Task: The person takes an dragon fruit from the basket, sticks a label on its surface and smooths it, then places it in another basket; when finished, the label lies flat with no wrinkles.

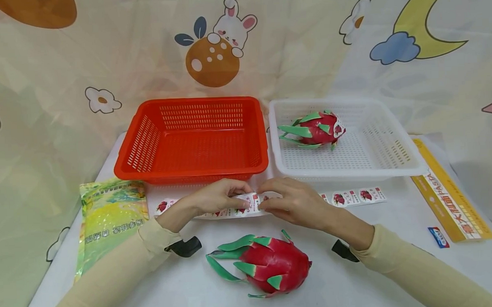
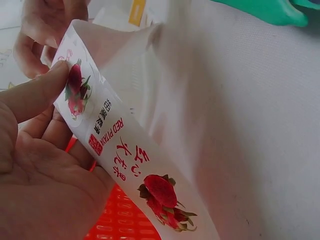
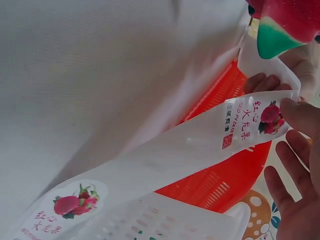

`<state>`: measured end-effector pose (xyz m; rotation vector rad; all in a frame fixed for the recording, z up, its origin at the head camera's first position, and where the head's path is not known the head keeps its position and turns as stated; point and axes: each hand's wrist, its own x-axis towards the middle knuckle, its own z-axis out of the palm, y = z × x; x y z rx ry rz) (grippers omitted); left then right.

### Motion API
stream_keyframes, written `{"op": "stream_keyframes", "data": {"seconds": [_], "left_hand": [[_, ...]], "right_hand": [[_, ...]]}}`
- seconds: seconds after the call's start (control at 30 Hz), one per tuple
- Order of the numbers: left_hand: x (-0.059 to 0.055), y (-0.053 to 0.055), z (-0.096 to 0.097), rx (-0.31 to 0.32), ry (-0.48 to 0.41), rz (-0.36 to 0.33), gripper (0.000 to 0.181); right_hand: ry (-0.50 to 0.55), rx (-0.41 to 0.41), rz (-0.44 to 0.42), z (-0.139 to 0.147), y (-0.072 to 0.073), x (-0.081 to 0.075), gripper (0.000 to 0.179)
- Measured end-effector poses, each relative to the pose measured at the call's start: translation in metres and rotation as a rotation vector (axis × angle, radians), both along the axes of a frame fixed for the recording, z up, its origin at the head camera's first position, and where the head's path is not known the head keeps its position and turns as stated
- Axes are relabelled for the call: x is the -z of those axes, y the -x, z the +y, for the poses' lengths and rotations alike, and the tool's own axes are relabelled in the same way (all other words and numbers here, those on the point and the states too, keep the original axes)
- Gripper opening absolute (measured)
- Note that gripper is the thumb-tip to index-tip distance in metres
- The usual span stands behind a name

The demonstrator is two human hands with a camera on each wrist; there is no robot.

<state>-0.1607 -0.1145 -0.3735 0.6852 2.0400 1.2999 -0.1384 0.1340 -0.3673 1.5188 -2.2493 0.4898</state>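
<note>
Left hand (image 1: 216,197) and right hand (image 1: 300,201) each pinch the label strip (image 1: 253,209) between thumb and fingers, their fingertips near each other. Both forearms angle inward from the near corners, the strip's middle held between the red basket (image 1: 191,174) and the nearer pitaya (image 1: 280,265).

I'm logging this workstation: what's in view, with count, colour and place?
table: one, white, beneath
backdrop: one, cream, behind
left basket: one, red, back
right basket: one, white, back
labelled dragon fruit: one, red-green, in right basket
front dragon fruit: one, red-green, on table
sticker strip: one, white, mid-table
bag: one, yellow-green, left
pasta packet: one, orange, far right
small packet: one, blue-white, right
attachments: two, black, wrists
sleeves: two, cream, arms
left grip: one, bare, pinching sticker strip
right grip: one, bare, pinching sticker strip
</note>
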Motion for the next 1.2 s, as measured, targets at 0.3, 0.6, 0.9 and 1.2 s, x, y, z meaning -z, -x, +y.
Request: {"op": "stream_keyframes", "data": {"seconds": [0.3, 0.6, 0.9, 1.2], "left_hand": [[0.002, -0.001, 0.001, 0.003, -0.006, -0.005, 0.018], [0.000, 0.000, 0.000, -0.060, 0.051, -0.013, 0.023], [0.004, 0.002, -0.002, -0.092, 0.075, 0.026, 0.022], [0.018, 0.005, -0.004, -0.111, 0.193, 0.163, 0.025]], "right_hand": [[0.043, -0.029, 0.006, 0.004, 0.002, 0.005, 0.031], [0.067, -0.012, -0.010, 0.013, -0.001, 0.005, 0.037], [0.097, 0.014, 0.029, 0.028, -0.001, 0.006, 0.032], [0.195, 0.088, -0.027, 0.052, -0.011, 0.004, 0.021]]}}
